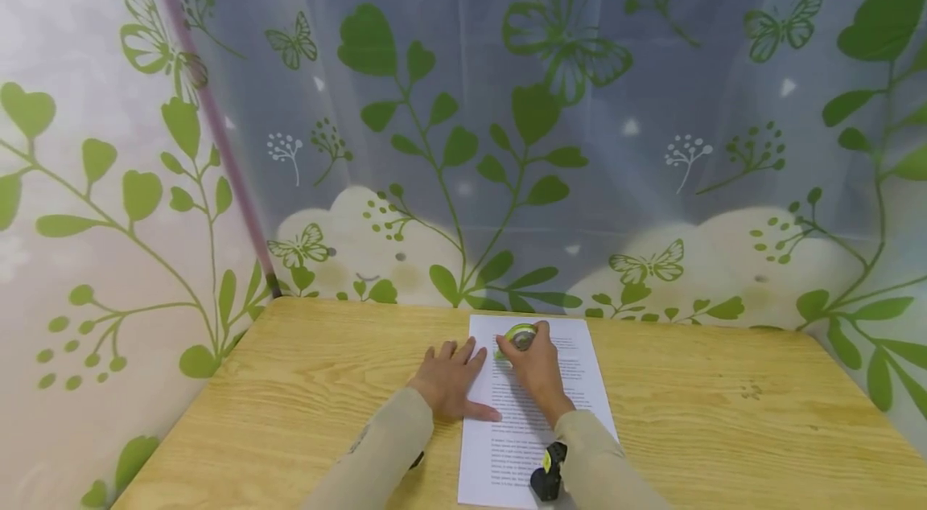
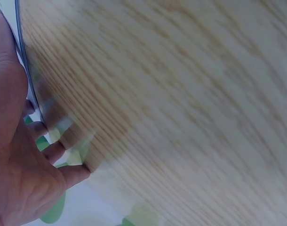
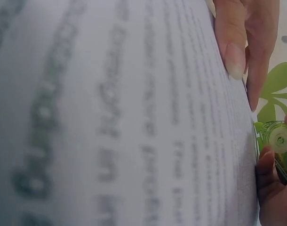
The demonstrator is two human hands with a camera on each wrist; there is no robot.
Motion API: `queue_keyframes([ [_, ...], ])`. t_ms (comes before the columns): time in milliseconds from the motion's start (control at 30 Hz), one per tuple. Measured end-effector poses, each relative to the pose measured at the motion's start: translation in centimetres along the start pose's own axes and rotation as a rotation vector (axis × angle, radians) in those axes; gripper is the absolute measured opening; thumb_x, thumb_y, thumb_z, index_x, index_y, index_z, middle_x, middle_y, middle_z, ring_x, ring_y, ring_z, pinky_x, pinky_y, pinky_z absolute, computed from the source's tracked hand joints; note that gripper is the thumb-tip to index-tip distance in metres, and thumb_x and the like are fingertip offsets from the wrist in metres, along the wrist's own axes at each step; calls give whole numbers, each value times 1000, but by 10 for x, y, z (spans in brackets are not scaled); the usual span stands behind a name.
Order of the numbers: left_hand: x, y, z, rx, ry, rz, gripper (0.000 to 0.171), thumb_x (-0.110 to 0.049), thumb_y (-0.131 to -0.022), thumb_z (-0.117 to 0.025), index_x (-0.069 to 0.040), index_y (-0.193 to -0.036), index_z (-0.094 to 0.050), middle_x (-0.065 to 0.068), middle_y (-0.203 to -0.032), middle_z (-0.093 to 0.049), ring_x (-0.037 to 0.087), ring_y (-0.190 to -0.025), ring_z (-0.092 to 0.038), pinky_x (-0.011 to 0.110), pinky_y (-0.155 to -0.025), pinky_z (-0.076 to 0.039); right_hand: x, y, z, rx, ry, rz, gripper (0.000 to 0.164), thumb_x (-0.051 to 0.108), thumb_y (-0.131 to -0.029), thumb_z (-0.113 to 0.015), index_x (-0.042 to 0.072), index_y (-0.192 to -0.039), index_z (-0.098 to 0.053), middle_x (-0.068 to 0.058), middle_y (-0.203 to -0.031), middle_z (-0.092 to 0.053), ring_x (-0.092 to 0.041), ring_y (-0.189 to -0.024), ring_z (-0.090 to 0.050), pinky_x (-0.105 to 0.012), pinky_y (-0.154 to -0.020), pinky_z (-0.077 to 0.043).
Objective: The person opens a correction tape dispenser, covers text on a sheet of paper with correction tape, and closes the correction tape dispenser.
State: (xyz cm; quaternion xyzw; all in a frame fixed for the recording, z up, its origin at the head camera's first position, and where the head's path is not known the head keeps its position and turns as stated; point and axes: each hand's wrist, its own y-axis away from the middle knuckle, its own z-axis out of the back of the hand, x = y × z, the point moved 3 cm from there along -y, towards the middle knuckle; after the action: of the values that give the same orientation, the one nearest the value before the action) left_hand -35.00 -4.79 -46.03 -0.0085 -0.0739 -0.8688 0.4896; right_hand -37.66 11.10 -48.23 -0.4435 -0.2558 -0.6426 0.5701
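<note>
A white printed sheet of paper (image 1: 585, 389) lies on the wooden table, its lines of text facing up. My right hand (image 1: 537, 369) pinches a small green, see-through correction tape (image 1: 519, 335) between thumb and fingers, over the upper text. In the right wrist view the round spool of the correction tape (image 3: 278, 137) shows through its case; its tip is hidden. My left hand (image 1: 451, 381) rests with spread fingers across the sheet's left edge, thumb on the paper. The left wrist view shows that hand (image 2: 21, 160) flat by the paper's edge.
The wooden table (image 1: 724, 413) extends to both sides of the sheet. Behind it hangs a curtain (image 1: 463, 172) printed with green leaves and butterflies, close to the table's back edge. A black wrist camera (image 1: 550, 474) sits on the right forearm, above the lower text.
</note>
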Motion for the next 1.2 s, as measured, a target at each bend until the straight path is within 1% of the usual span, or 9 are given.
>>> queue_keyframes([
  [100, 0, 0, 1, 0, -12, 1, 107, -87, -70, -42, -18, -151, -30, 8, -154, -27, 34, -135, -31, 57, -102, -31, 0, 1, 2, -15, 19, 3, 57, 33, -84, -74, -1, -115, -41, -19, -93, -63, -29, -83, -62, -43, -76, -49],
  [333, -1, 1, 3, 2, -15, 9, 107, -87, -71, -41, -18, -151, -29, 8, -155, -26, 33, -135, -31, 56, -102, -31, -2, -1, 7, -24, 24, -7, 55, 33, -84, -73, 0, -114, -42, -19, -93, -63, -28, -82, -62, -42, -76, -49],
  [567, -1, 2, 4, 9, -16, 12, 107, -87, -70, -42, -18, -151, -29, 7, -155, -27, 33, -135, -31, 56, -102, -32, -2, 1, 9, -9, 2, -11, 54, 32, -84, -73, 1, -113, -41, -17, -90, -63, -25, -75, -61, -39, -68, -49],
  [733, -1, 1, 2, 9, -16, 13, 108, -87, -70, -41, -18, -152, -29, 7, -155, -26, 33, -135, -31, 56, -102, -31, -2, 1, 11, -19, 11, -3, 52, 31, -84, -74, 1, -111, -42, -16, -90, -63, -25, -76, -60, -38, -70, -49],
  [933, 0, 1, 1, 8, -21, 14, 108, -88, -70, -40, -18, -152, -29, 7, -155, -26, 34, -135, -31, 56, -102, -32, -2, 1, 14, -16, 7, -2, 53, 31, -84, -74, -1, -112, -42, -19, -90, -62, -25, -72, -61, -36, -62, -50],
  [1133, 0, -1, -1, 18, -26, 16, 109, -89, -69, -39, -19, -152, -28, 7, -155, -25, 33, -136, -30, 55, -102, -31, -5, 1, 18, -22, 15, 7, 55, 31, -84, -74, -2, -114, -42, -20, -93, -63, -30, -82, -62, -44, -75, -48],
  [1200, 0, -1, -1, 17, -27, 15, 109, -89, -69, -38, -19, -152, -28, 7, -155, -25, 33, -136, -30, 56, -102, -31, -6, 1, 18, -23, 15, 6, 56, 32, -84, -74, -2, -114, -42, -21, -94, -63, -31, -84, -62, -45, -76, -48],
])
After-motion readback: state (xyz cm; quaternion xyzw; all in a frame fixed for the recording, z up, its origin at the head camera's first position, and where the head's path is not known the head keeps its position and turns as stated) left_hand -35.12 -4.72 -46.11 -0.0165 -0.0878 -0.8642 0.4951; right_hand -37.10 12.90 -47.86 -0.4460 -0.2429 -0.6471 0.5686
